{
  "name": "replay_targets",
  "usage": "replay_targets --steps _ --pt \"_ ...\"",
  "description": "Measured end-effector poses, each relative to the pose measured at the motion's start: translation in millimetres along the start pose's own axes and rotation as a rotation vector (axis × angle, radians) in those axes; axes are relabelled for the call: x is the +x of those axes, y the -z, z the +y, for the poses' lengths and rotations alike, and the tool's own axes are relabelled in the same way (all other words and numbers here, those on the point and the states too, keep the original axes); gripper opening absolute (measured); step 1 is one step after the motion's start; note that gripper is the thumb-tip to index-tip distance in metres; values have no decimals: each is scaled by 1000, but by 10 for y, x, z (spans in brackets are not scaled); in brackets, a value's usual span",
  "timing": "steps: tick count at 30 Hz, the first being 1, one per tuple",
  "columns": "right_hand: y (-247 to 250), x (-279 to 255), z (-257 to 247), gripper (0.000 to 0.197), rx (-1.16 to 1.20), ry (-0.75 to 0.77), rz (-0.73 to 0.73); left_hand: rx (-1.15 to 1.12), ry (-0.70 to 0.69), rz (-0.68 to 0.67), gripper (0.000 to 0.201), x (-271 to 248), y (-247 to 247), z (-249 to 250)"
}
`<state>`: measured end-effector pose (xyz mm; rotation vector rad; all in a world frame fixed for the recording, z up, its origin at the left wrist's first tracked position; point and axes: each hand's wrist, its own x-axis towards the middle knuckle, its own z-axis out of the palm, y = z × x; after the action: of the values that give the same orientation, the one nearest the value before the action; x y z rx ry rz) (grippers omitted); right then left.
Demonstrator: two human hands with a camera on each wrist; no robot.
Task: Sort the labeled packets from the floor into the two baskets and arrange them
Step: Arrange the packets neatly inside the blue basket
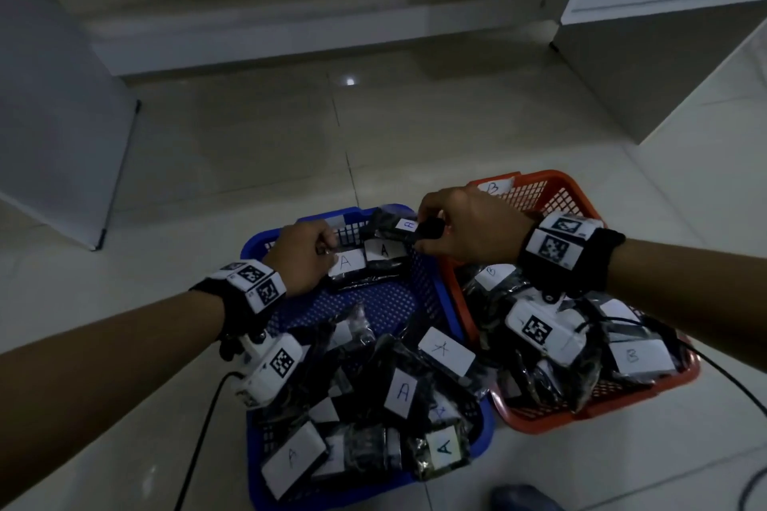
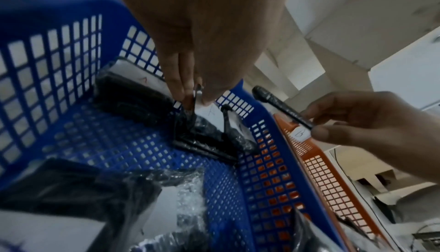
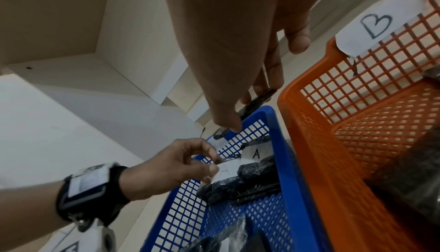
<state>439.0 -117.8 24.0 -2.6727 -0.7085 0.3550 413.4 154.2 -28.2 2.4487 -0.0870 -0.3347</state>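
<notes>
A blue basket [image 1: 357,214] holds black packets with white "A" labels. Touching its right side, an orange basket [image 1: 539,175] tagged "B" [image 3: 376,24] holds "B" packets [image 1: 635,357]. At the blue basket's far end, two A packets [image 1: 386,251] stand side by side. My left hand [image 1: 332,251] pinches the top edge of the left one [image 2: 190,116]. My right hand [image 1: 423,220] grips another A packet [image 1: 398,230] by its edge, just above the far right corner of the blue basket. Several more A packets [image 1: 402,390] lie loose in the near half.
White cabinet panels stand on the left [image 1: 62,116] and right [image 1: 664,33], with a low step [image 1: 290,33] ahead. Pale tiled floor [image 1: 249,145] surrounds the baskets. A black cable [image 1: 199,427] trails from my left wrist, another by the orange basket [image 1: 738,386].
</notes>
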Motion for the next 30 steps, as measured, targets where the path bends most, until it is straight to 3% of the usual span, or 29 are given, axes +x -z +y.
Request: replay_targets --steps 7,11,14,17,22,26,28,30 --pt "-79 -7 102 29 27 34 -18 -55 66 -12 31 -35 -21 -40" --pt "-94 -3 97 32 6 45 -25 8 -30 20 21 -91 26 -43" --pt "-112 28 89 36 0 46 -49 33 -53 -170 7 -101 82 -25" --pt "-116 37 54 37 -11 42 -58 63 -49 -286 11 -114 119 26" --pt "-78 45 -77 34 -6 51 -83 84 -31 -274 8 -167 319 35" --pt "-120 118 -304 36 -7 92 -161 139 27 -131 3 -315 576 -46" --pt "-203 189 -494 40 -27 139 -231 176 87 -79 8 -442 670 -141" --pt "-339 296 -699 38 -98 194 -308 238 168 -122 19 -585 714 -256"
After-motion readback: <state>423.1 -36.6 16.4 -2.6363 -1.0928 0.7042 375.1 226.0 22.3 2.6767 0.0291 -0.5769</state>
